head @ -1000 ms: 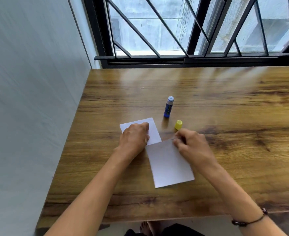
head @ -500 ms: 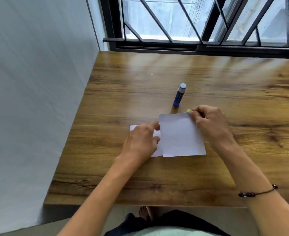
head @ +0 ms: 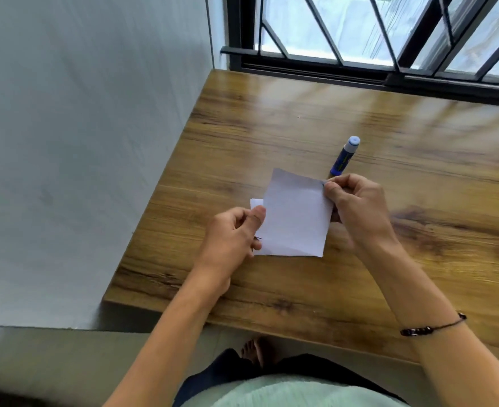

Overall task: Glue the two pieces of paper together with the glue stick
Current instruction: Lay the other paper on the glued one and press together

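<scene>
Two white paper pieces lie on the wooden table (head: 271,118). The upper paper (head: 296,218) covers most of the lower paper (head: 255,203), of which only a left corner shows. My right hand (head: 354,207) pinches the upper paper's top right corner. My left hand (head: 233,233) grips the papers at their left edge, thumb on top. The blue glue stick (head: 345,156) stands uncapped just beyond my right hand. Its yellow cap is hidden.
A grey wall (head: 80,142) runs along the table's left edge. A black barred window frame (head: 359,69) closes the far side. The table's near edge is just below my forearms. A bracelet (head: 430,327) is on my right wrist.
My right hand has carried the second paper leftward and up over the first one, which is now nearly covered. My left hand has shifted to the papers' left edge. The view has tilted.
</scene>
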The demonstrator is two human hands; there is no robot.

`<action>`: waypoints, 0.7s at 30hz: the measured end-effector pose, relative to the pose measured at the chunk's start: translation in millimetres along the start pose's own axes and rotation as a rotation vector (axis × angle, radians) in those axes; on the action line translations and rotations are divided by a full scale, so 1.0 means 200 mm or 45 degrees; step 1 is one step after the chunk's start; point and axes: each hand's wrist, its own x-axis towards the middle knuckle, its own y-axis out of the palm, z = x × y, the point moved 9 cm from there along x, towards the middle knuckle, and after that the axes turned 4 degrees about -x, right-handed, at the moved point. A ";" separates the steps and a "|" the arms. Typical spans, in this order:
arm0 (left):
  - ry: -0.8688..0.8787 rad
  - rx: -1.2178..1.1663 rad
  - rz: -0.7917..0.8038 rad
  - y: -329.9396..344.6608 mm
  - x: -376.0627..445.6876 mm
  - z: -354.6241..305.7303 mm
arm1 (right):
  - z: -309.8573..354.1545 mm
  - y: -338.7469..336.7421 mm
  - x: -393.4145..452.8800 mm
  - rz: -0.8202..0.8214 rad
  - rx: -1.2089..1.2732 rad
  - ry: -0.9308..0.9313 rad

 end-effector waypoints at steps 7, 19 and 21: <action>0.058 -0.057 -0.159 -0.06 0.09 -0.05 | -0.10 0.00 -0.07 0.165 0.108 0.165; 0.135 0.351 0.041 0.04 0.23 -0.16 | -0.12 0.05 -0.10 0.392 -0.109 0.163; 0.141 0.356 0.014 0.01 0.24 -0.16 | -0.14 0.04 -0.09 0.334 -0.069 0.193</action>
